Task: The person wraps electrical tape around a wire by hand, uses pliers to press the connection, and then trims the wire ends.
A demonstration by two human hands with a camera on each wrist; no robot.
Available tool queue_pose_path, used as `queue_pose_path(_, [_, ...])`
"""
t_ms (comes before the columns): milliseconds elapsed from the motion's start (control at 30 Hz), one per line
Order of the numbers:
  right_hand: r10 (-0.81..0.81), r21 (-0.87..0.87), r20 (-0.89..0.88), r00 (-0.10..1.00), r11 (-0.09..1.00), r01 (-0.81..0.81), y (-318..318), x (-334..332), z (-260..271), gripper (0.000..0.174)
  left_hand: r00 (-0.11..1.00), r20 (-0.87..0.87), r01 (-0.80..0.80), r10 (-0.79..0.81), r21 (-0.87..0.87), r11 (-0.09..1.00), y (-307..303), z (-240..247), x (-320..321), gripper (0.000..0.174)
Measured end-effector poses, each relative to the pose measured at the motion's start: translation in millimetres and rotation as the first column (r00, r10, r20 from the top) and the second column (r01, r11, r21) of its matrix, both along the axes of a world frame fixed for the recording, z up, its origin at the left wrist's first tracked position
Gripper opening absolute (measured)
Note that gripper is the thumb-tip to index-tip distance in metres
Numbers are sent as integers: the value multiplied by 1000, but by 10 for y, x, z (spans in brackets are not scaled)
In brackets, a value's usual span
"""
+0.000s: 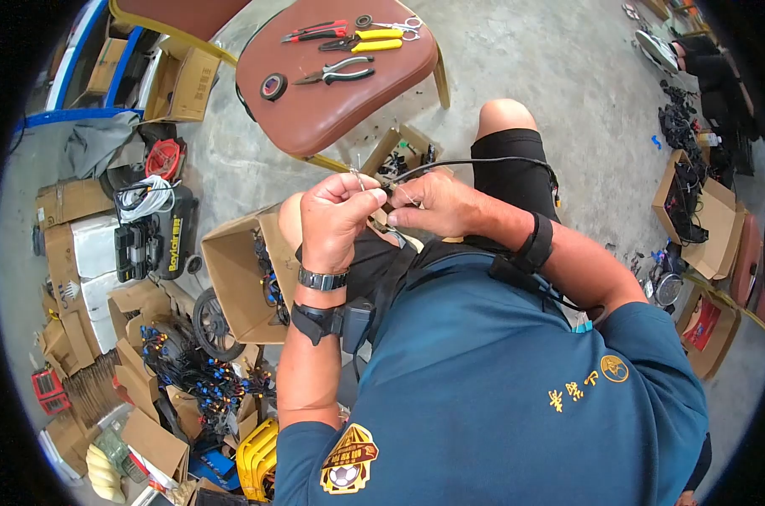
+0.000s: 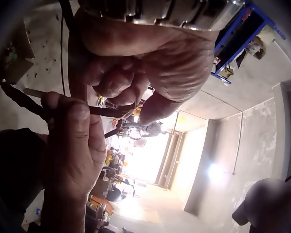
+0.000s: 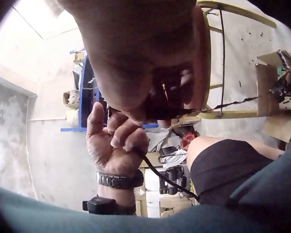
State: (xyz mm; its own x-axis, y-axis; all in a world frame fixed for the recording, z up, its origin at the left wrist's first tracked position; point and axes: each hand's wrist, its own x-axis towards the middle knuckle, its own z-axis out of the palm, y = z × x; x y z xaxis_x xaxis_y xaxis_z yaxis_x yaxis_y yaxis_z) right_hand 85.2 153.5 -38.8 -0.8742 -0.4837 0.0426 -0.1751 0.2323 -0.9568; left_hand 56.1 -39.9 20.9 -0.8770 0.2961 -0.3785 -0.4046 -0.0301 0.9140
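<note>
In the head view my left hand (image 1: 336, 215) pinches thin bare wire strands (image 1: 359, 173) between thumb and forefinger, their ends sticking up past the fingertips. Close beside it, my right hand (image 1: 440, 202) holds the end of a black cable (image 1: 500, 158), which runs off to the right over the knee. The left wrist view shows the right thumb pressing the dark cable (image 2: 104, 111) against the fingers, its tip reaching the left fingertips. Beyond the hands, a brown padded chair (image 1: 332, 118) bears grey-handled pliers (image 1: 340, 72), yellow-handled wire strippers (image 1: 374, 40), red-handled cutters (image 1: 319, 32) and black tape (image 1: 273, 87).
An open cardboard box (image 1: 239, 278) stands by the left knee, another (image 1: 412, 148) under the chair's edge. Tangled wire harnesses (image 1: 197, 371) and a black compressor (image 1: 177, 232) lie at the left. More boxes (image 1: 711, 223) stand at the right.
</note>
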Motion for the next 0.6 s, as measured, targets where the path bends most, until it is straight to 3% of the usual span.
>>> queue_pose_path(233, [70, -44, 48, 996, 997, -68, 31, 52, 77, 30, 998, -67, 12, -21, -136, 991, -35, -103, -103, 7])
queue_pose_path(333, [111, -53, 61, 992, 993, -107, 49, 74, 217, 29, 998, 58, 2, 5, -114, 993, -51, -112, -135, 10])
queue_pose_path(467, [142, -139, 130, 981, 983, -123, 68, 117, 334, 27, 999, 48, -1, 4, -54, 999, -55, -170, -116, 12])
queue_pose_path(600, [144, -100, 150, 978, 986, -130, 80, 197, 461, 25, 999, 33, -10, 10, -1, 1000, -51, -189, -74, 13])
